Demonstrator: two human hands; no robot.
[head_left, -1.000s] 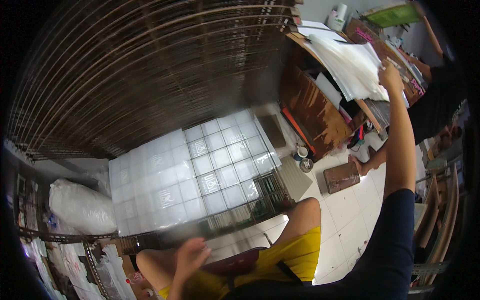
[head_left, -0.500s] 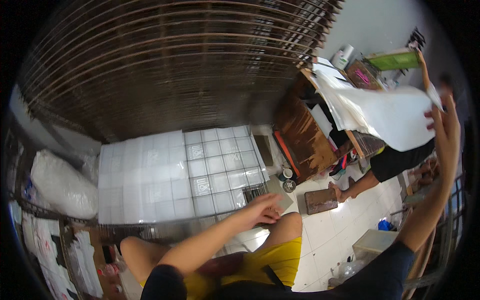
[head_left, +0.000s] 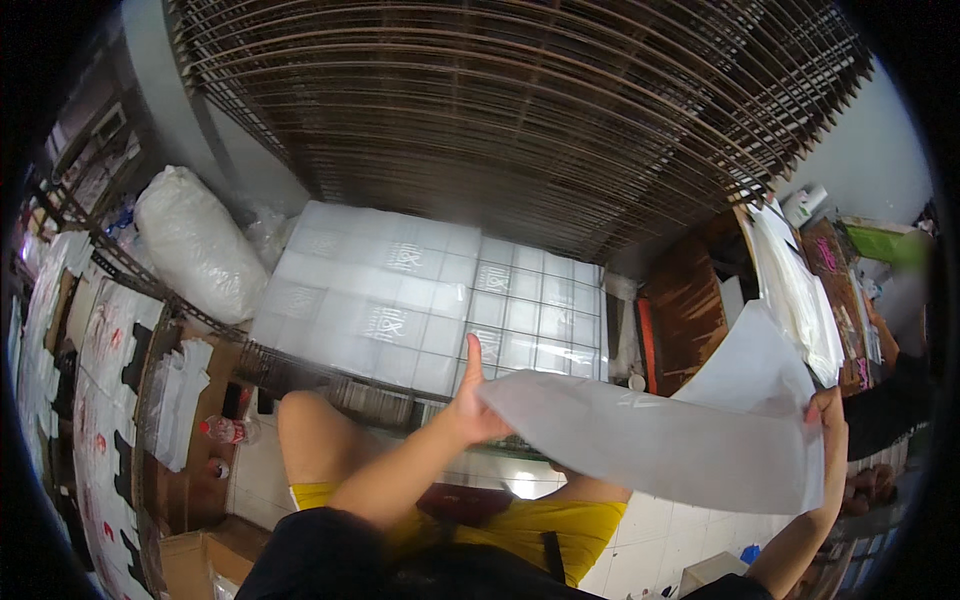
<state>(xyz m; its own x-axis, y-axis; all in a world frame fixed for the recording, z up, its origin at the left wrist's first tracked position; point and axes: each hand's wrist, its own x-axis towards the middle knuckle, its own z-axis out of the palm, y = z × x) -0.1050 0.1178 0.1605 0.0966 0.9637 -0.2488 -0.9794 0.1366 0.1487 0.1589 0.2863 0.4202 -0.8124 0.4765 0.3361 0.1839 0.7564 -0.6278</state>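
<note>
My right hand [head_left: 826,408] pinches the right end of a translucent printed plastic sheet [head_left: 650,440], which bows across in front of me above my lap. At the sheet's left end is my left hand [head_left: 478,408], its thumb stretched straight up; the sheet's edge touches it and some fingers are hidden. Beyond the sheet, similar translucent sheets [head_left: 380,290] with white printing lie side by side on a wire rack. Grid lines show through the right-hand one [head_left: 540,300].
Raised wire racks [head_left: 500,120] hang over the far side. On the right stands a worn wooden cabinet [head_left: 690,310] with a stack of white sheets [head_left: 795,290], a person's dark sleeve [head_left: 890,405] beside it. To the left are a stuffed plastic bag [head_left: 195,240], a bottle [head_left: 228,430] and a cardboard box [head_left: 205,560].
My right hand has brought the sheet from the cabinet side toward me. My left hand has moved to the sheet's left end, thumb now raised. The view has turned right.
</note>
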